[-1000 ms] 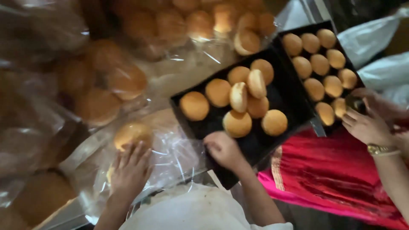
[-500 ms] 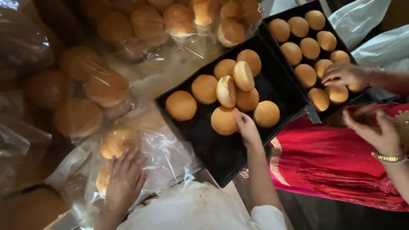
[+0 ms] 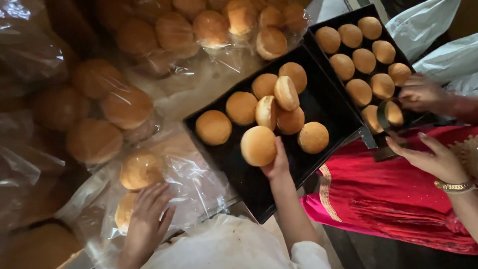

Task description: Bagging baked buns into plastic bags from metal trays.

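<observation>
My right hand grips a round golden bun from below, fingers curled under its lower right edge, and holds it just above the near black baking tray. From that bun, 7 more buns sit in the tray: 1 at 10 o'clock, alone near the tray's left corner, a cluster of 5 at 12 to 1 o'clock — 2 of them tipped on edge — and 1 just beside it at 3 o'clock.

My left hand lies open, fingers spread flat on a clear plastic bag at 8 o'clock from the tray. It touches the bag right over a bun inside; a second bagged bun sits just above the fingertips.

At 2 o'clock stands a second black tray, filled with buns. Another person's hands reach over its near end; whether they hold anything I cannot tell. More bagged buns pile at 9 to 12 o'clock — well apart from my hands.
</observation>
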